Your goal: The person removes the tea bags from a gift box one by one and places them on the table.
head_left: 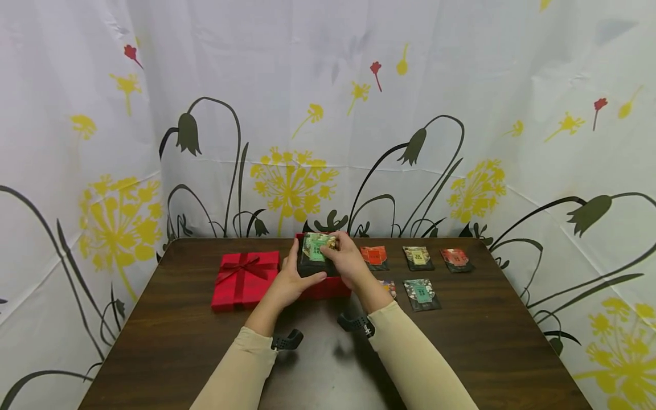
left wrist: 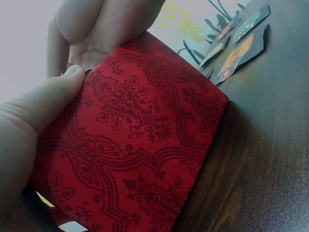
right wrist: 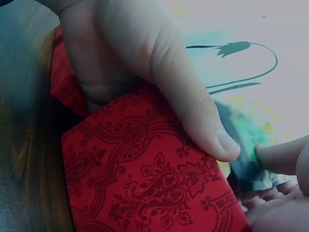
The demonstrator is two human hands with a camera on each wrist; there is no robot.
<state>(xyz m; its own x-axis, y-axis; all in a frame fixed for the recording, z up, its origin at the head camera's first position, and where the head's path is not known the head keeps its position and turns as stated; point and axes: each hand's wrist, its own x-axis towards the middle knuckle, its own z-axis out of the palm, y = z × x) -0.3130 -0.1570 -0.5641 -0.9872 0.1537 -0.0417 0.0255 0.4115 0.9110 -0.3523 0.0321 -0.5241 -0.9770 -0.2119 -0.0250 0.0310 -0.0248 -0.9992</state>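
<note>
A red patterned gift box (head_left: 324,289) stands near the far edge of the table, its top uncovered. My left hand (head_left: 293,279) holds the box at its left front, with the thumb (left wrist: 63,89) along the rim and the fingers on the left side. A flat sachet with a green label (head_left: 316,248) lies tilted over the box opening. My right hand (head_left: 349,263) pinches this sachet, its thumb (right wrist: 277,157) pressed on the label. The sachet's lower part and the box's inside are mostly hidden by the hands.
The red lid with a ribbon bow (head_left: 246,280) lies left of the box. To the right lie sachets with orange (head_left: 374,257), yellow (head_left: 418,258), red (head_left: 456,259) and teal (head_left: 422,294) labels. Another sachet (head_left: 389,287) is partly behind the right wrist. A printed curtain (head_left: 318,114) hangs behind the table.
</note>
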